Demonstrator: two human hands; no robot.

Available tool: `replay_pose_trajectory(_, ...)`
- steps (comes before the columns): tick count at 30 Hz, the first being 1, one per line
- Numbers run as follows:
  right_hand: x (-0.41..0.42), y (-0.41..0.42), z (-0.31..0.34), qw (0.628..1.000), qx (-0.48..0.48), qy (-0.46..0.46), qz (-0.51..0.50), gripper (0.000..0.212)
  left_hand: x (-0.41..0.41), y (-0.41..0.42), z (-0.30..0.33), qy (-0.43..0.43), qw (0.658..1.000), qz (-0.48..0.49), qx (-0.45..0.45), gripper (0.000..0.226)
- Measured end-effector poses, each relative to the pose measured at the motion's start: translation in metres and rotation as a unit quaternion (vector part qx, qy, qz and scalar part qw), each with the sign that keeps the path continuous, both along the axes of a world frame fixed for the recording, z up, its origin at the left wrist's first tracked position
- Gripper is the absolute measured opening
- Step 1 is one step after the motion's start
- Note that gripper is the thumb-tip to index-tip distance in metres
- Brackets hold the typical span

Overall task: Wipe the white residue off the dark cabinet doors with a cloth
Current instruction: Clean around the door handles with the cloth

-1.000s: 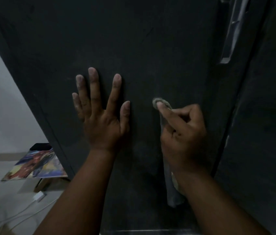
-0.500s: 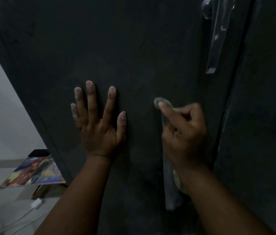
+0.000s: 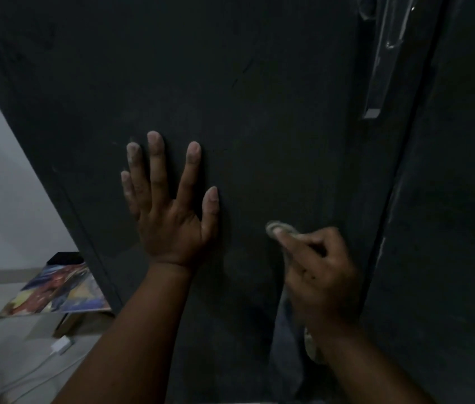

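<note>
Head view:
Left hand (image 3: 169, 217): lying flat with fingers spread wide against the dark cabinet door (image 3: 259, 112), holding nothing, seemingly bracing the panel.
Right hand (image 3: 317, 269): fingers curled round the cloth (image 3: 278, 228), the index finger pressing a small wrapped pad of it onto the door, just right of the left thumb.
Cloth handling: looking soft, light and limp; the loose tail (image 3: 285, 354) is hanging below the right wrist. Bunching it over a fingertip, as here, probably gives the firmest rubbing point.
Cloth look: greyish, rolled into a rounded nub at the fingertip, dull and dusty.
Door look: matt black; faint pale smudges are showing near the left fingertips (image 3: 134, 150), and pale streaks are running along the seam (image 3: 387, 217) right of the right hand. Dim light is hiding finer residue.
Handle (image 3: 382, 62): metal bar, well above the right hand, untouched.
Floor items: a colourful printed booklet (image 3: 55, 290) and a white charger (image 3: 61, 345) with cable, left of the left forearm.
</note>
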State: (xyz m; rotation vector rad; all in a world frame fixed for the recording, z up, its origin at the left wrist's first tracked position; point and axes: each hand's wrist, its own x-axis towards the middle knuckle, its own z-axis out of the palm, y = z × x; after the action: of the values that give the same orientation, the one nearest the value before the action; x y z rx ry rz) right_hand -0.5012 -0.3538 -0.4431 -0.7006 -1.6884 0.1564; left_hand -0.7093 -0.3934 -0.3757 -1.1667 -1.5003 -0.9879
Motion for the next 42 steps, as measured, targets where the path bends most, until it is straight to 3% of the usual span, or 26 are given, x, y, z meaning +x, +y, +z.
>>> replay_pose_trajectory(6, -0.001, 0.036, 0.062, 0.984, 0.098, 0.115, -0.089, 0.029, 0.004, 0.0, 0.001, -0.006, 1.0, 0.0, 0.004, 0.059)
replay_pose_trajectory(9, -0.011, 0.025, 0.053, 0.988, 0.123, 0.06, -0.065, 0.027, 0.006, -0.001, 0.003, -0.014, 1.0, -0.004, 0.003, 0.059)
replay_pose_trajectory(13, 0.006, 0.007, 0.007, 0.997, 0.054, -0.045, -0.031, 0.019, 0.019, 0.0, 0.007, -0.048, 0.999, -0.016, 0.005, 0.061)
replay_pose_trajectory(16, 0.03, 0.008, 0.001, 0.998, -0.044, -0.006, -0.034, 0.059, 0.035, 0.004, 0.017, -0.041, 0.999, -0.03, -0.006, 0.063)
replay_pose_trajectory(18, 0.043, 0.017, 0.011, 0.999, -0.006, 0.021, -0.043, 0.024, 0.048, 0.01, 0.028, -0.014, 0.999, -0.042, -0.014, 0.062)
replay_pose_trajectory(19, 0.046, 0.021, 0.022, 0.996, 0.024, 0.035, -0.08, 0.019, 0.055, 0.014, 0.035, -0.003, 0.999, -0.051, -0.014, 0.061)
replay_pose_trajectory(21, 0.047, 0.035, 0.042, 0.986, 0.06, 0.082, -0.13, 0.035, 0.074, 0.024, 0.045, 0.015, 0.997, -0.068, -0.014, 0.058)
replay_pose_trajectory(25, 0.041, 0.044, 0.048, 0.987, 0.096, 0.08, -0.104, 0.029, 0.105, 0.042, 0.041, 0.029, 0.997, -0.071, -0.029, 0.057)
replay_pose_trajectory(29, 0.049, 0.035, -0.005, 0.999, 0.04, 0.012, -0.03, 0.029, 0.105, 0.051, 0.027, 0.039, 0.999, -0.016, -0.017, 0.058)
replay_pose_trajectory(32, 0.065, 0.028, -0.024, 0.999, -0.021, 0.036, -0.031, 0.023, 0.102, 0.056, 0.025, 0.046, 0.999, -0.001, -0.003, 0.059)
replay_pose_trajectory(35, 0.075, 0.033, -0.002, 0.995, -0.014, 0.065, -0.079, 0.016, 0.103, 0.057, 0.024, 0.047, 0.999, 0.008, 0.005, 0.059)
replay_pose_trajectory(38, 0.076, 0.048, 0.039, 0.984, 0.031, 0.119, -0.132, 0.023, 0.109, 0.057, 0.026, 0.03, 0.999, -0.003, 0.016, 0.058)
replay_pose_trajectory(42, 0.073, 0.052, 0.053, 0.98, 0.056, 0.113, -0.153, 0.022, 0.128, 0.058, 0.028, -0.02, 0.999, -0.022, 0.026, 0.058)
